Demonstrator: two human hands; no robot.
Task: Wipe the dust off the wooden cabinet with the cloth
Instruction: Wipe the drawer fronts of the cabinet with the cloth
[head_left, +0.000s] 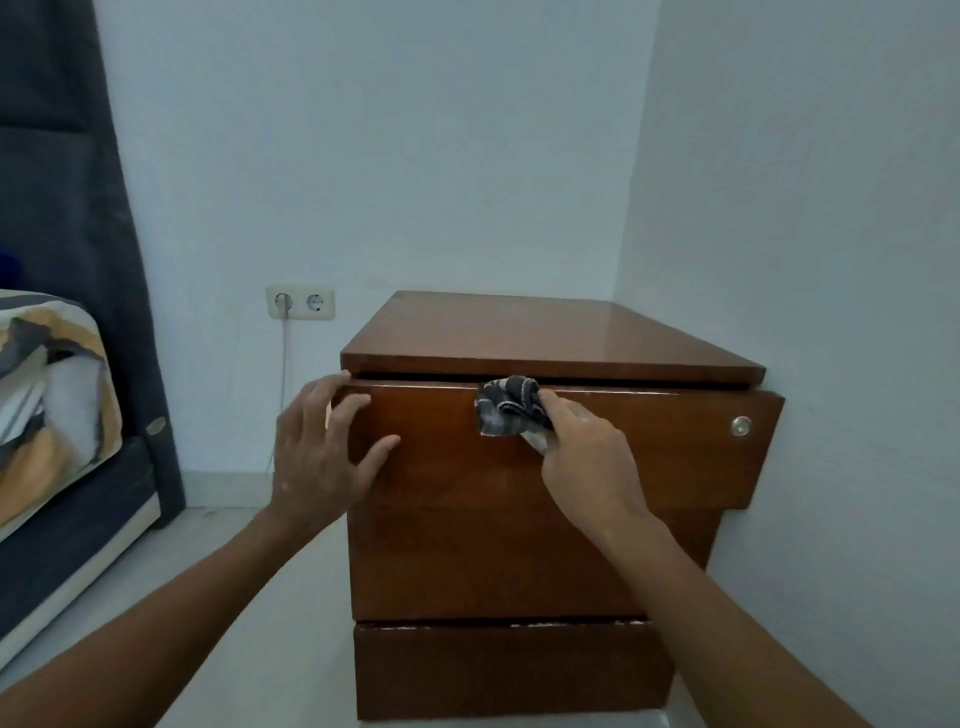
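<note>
At frame centre the right hand (584, 452) pinches the cloth (511, 406) against the cabinet (545, 551), the left hand (324, 457) lies open; the loosely bunched cloth may slip.

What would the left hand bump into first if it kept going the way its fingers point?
Probably nothing new: the left hand already seems to rest on the top drawer front of the wooden cabinet, near its left edge, though contact is hard to judge.

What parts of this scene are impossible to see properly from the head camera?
- Dust on the wooden cabinet: too fine for the head view.
- Cloth: partly covered by the right hand.
- Cabinet's right side: against the wall.
- Bed: cut by the left edge.
- Cabinet's left front corner: behind the left hand.
</note>
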